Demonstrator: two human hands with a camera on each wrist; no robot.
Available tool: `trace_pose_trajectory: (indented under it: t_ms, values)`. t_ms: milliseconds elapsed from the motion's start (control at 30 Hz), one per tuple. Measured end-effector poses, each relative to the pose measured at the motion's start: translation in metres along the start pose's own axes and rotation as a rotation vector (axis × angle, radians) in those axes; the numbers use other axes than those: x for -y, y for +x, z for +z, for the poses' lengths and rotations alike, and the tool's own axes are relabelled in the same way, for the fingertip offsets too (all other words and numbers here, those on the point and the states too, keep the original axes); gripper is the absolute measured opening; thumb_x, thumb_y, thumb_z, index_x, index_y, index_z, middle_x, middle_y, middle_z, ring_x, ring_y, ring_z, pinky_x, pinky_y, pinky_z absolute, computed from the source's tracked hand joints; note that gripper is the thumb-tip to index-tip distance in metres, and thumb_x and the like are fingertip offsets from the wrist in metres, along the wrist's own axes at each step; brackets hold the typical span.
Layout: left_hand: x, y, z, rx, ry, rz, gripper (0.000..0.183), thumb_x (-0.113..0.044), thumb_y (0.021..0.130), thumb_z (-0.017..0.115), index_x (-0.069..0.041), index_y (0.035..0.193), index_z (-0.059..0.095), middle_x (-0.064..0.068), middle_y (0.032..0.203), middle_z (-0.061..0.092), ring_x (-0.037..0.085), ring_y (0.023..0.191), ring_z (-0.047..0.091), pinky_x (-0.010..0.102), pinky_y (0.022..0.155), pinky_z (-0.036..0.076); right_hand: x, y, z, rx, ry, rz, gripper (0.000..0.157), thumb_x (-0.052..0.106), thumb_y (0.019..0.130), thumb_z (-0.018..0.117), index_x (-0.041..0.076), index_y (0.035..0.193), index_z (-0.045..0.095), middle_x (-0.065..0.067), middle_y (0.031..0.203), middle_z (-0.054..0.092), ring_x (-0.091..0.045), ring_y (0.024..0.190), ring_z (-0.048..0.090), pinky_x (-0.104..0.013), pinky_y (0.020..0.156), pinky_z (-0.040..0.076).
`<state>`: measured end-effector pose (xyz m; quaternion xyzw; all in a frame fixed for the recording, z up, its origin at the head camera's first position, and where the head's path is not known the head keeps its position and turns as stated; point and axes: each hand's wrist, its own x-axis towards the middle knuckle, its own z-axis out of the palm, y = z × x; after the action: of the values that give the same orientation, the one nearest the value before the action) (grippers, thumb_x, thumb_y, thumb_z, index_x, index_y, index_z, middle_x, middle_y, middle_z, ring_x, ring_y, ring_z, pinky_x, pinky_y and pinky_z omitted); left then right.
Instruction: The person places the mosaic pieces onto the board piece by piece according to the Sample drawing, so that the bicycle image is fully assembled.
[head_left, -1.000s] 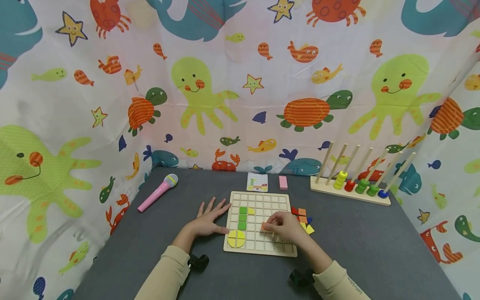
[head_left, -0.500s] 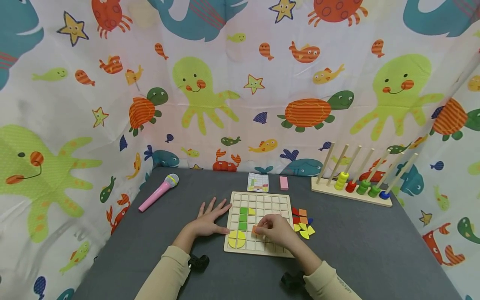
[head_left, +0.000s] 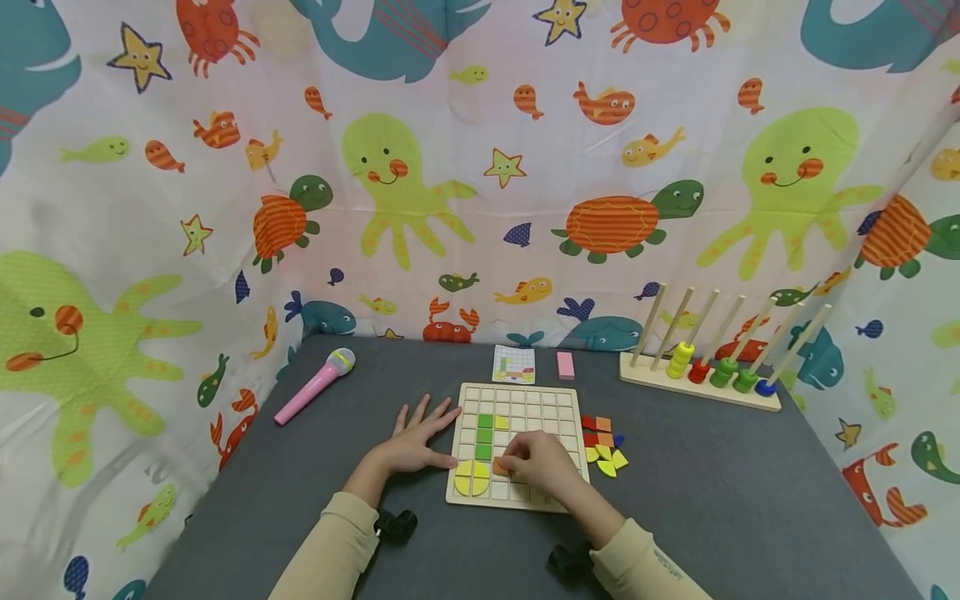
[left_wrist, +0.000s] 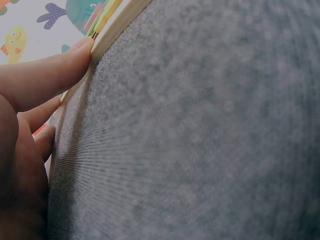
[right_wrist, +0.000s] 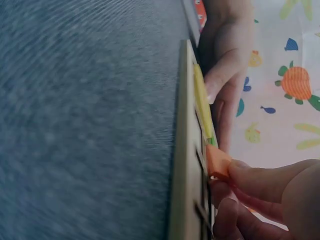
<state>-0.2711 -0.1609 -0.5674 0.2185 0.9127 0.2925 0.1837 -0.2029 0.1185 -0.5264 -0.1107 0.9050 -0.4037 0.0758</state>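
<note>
A square wooden grid board (head_left: pixel 525 400) lies flat on the dark table. My right hand (head_left: pixel 546 463) pinches an orange square tile (right_wrist: pixel 218 162) between thumb and fingers, low over the grid cells just right of the yellow circle (head_left: pixel 472 478) made of quarter pieces. Above that circle, green square tiles (head_left: pixel 484 437) stand in a column, with a yellow square tile (head_left: pixel 502 422) beside the top one. My left hand (head_left: pixel 411 442) lies with fingers spread, its fingertips at the board's left edge; the left wrist view shows the thumb (left_wrist: pixel 75 62) against that edge.
Loose red, orange, yellow and blue tiles (head_left: pixel 604 437) lie right of the board. Behind it are a pattern card (head_left: pixel 513 365) and a pink block (head_left: pixel 566 365). A pink toy microphone (head_left: pixel 318 385) lies at the left; a wooden peg stand with coloured rings (head_left: pixel 701 379) stands back right.
My right hand has moved left across the board with the orange tile, from the middle columns to right beside the yellow circle. The left hand has stayed in place.
</note>
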Motion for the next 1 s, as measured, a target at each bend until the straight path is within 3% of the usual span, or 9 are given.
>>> trace_pose_trajectory:
  t_ms: [300,567,767,1000]
  values:
    - [-0.0008,-0.0032,0.0012,-0.018,-0.01,0.03,0.097,-0.067,0.082,0.07,-0.038,0.161,0.022,-0.007,0.171,0.007,0.028,0.156,-0.018,0.06,0.117,-0.022,-0.001,-0.0004,0.0035,0.002,-0.054,-0.032,0.014,0.029,0.089,0.079,0.02,0.079,0.079,0.011,0.07,0.067,-0.009,0.065,0.055,-0.027,0.061,0.046]
    - [0.0046,0.0005,0.0019,-0.013,-0.002,0.019,0.097,-0.065,0.082,0.071,-0.039,0.161,0.022,-0.01,0.171,0.006,0.026,0.156,-0.019,0.059,0.118,-0.021,0.004,-0.0008,0.0065,-0.03,-0.075,0.023,0.012,0.03,0.084,0.083,0.021,0.078,0.082,0.013,0.07,0.071,-0.007,0.065,0.057,-0.028,0.059,0.046]
    - [0.0062,0.0019,0.0032,-0.007,0.007,-0.003,0.096,-0.066,0.082,0.071,-0.044,0.16,0.02,-0.015,0.17,0.005,0.02,0.155,-0.02,0.056,0.118,-0.023,0.0045,0.001,0.0071,-0.039,-0.086,0.035,0.012,0.029,0.083,0.084,0.021,0.075,0.078,0.011,0.067,0.066,-0.01,0.063,0.055,-0.029,0.058,0.044]
    - [-0.0029,-0.0034,-0.0011,-0.015,-0.009,0.027,0.096,-0.065,0.083,0.071,-0.038,0.161,0.022,-0.006,0.171,0.008,0.029,0.156,-0.017,0.06,0.117,-0.022,0.0066,0.0007,0.0032,0.004,-0.093,0.036,0.011,0.029,0.084,0.083,0.021,0.077,0.079,0.011,0.069,0.067,-0.011,0.064,0.056,-0.03,0.059,0.044]
